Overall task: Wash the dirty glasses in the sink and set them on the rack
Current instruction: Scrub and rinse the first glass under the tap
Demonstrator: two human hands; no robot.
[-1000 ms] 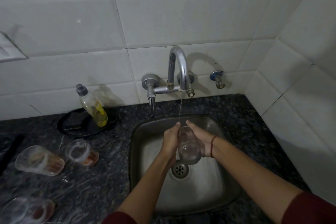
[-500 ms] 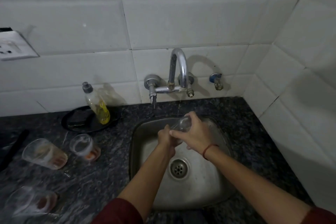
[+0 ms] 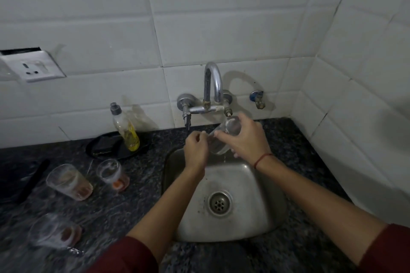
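While a clear glass (image 3: 224,137) is held tilted over the back edge of the steel sink (image 3: 248,217), just below the tap spout (image 3: 213,86), the right hand (image 3: 246,139) wraps over its upper side, fingers closed round the wall, and the left hand (image 3: 196,148) is curled loosely at its lower end, thumb and fingertips touching the rim; whether the left hand truly grips cannot be told. A little water appears to sit in the low end of the glass, with drips falling under it. Sink: square basin, rounded corners, dull scuffed metal, round perforated drain (image 3: 219,204) at centre, otherwise bare. Counter (image 3: 133,206): dark speckled stone. On it, left of the sink, three used glasses: one lying on its side (image 3: 68,183), cloudy, with orange-brown residue at the base; one upright (image 3: 113,175) nearer the sink, orange dregs in the bottom; one at the front left edge (image 3: 55,231), blurred, reddish residue inside. At the back edge, a clear plastic squeeze bottle (image 3: 125,127), grey cap, part full of yellow liquid, leans on a black round dish (image 3: 106,146). No legible label anywhere. Wall: white glazed tiles; a white socket plate (image 3: 33,66) at left.
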